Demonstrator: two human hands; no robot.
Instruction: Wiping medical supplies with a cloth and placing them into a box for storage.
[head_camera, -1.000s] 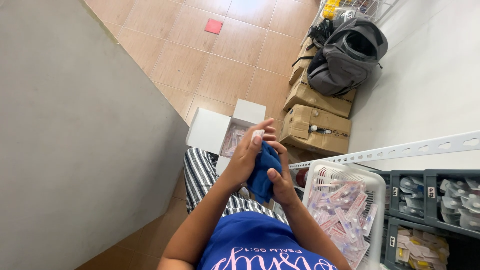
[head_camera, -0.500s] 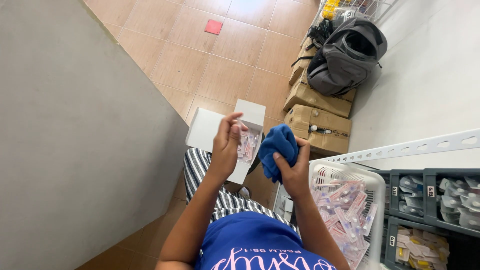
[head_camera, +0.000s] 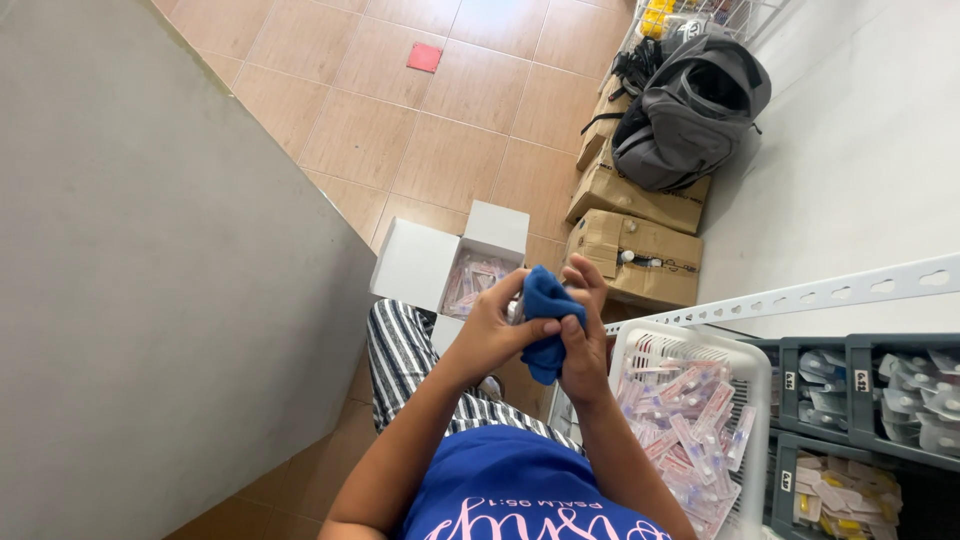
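My left hand (head_camera: 488, 335) and my right hand (head_camera: 583, 335) meet in front of my chest, both closed around a bunched blue cloth (head_camera: 546, 320). A small clear packet (head_camera: 514, 310) seems pinched against the cloth by my left fingers, mostly hidden. Below the hands lies an open white box (head_camera: 430, 262) with several pinkish sealed packets (head_camera: 472, 277). A white plastic basket (head_camera: 700, 349) full of similar packets stands just right of my right hand.
Grey shelf bins (head_camera: 880, 390) with packets sit at the right under a white metal rail (head_camera: 830, 292). Cardboard boxes (head_camera: 632, 255) and a grey backpack (head_camera: 690, 105) line the wall. A grey surface (head_camera: 150, 280) fills the left. Tiled floor lies beyond, with a red square (head_camera: 424, 57).
Half a second ago my hands were apart, the left over the white box and the right holding the cloth up. Now they have come back together around the cloth.
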